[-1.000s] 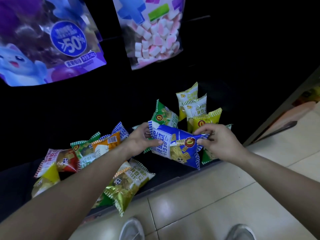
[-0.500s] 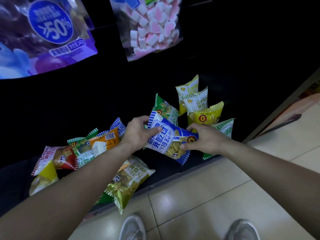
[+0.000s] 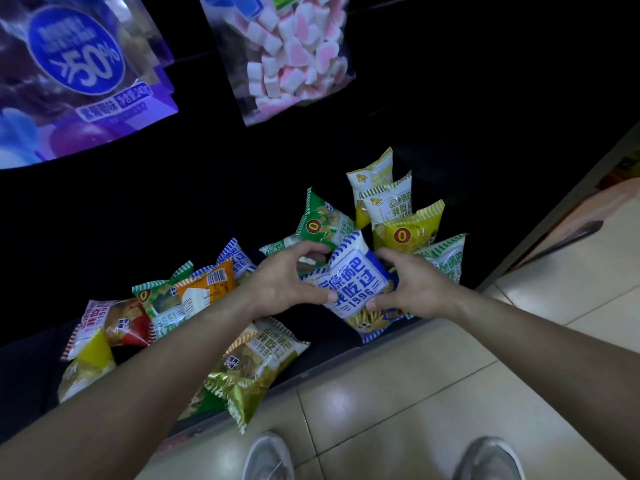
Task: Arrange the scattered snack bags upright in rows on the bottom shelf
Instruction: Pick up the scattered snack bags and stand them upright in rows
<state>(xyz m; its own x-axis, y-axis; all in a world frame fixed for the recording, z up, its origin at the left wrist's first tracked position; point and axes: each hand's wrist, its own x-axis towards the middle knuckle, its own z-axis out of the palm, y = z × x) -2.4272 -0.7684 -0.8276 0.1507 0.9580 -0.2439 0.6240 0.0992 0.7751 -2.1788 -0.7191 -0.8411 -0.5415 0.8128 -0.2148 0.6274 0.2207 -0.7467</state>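
A blue and white snack bag (image 3: 356, 282) stands nearly upright at the front of the dark bottom shelf (image 3: 332, 348). My left hand (image 3: 287, 282) grips its left side and my right hand (image 3: 412, 289) grips its right side, thumbs on the front face. Behind it a row of upright bags runs back: a yellow bag (image 3: 408, 230), a white bag (image 3: 391, 202) and a pale yellow bag (image 3: 372, 174). A green bag (image 3: 322, 223) leans beside them. More bags lie scattered to the left, among them an orange bag (image 3: 207, 285), a red bag (image 3: 114, 323) and a gold bag (image 3: 256, 365).
Large candy bags hang above: a purple one (image 3: 79, 74) and a marshmallow one (image 3: 291, 53). A green and white bag (image 3: 446, 261) stands behind my right hand. The tiled floor (image 3: 415, 393) meets the shelf's front edge, and my two shoes (image 3: 270, 459) are at the bottom.
The blue bag turned from lying sideways between my hands to standing upright with its front facing me. Both hands shifted to its sides and lowered it toward the shelf's front.
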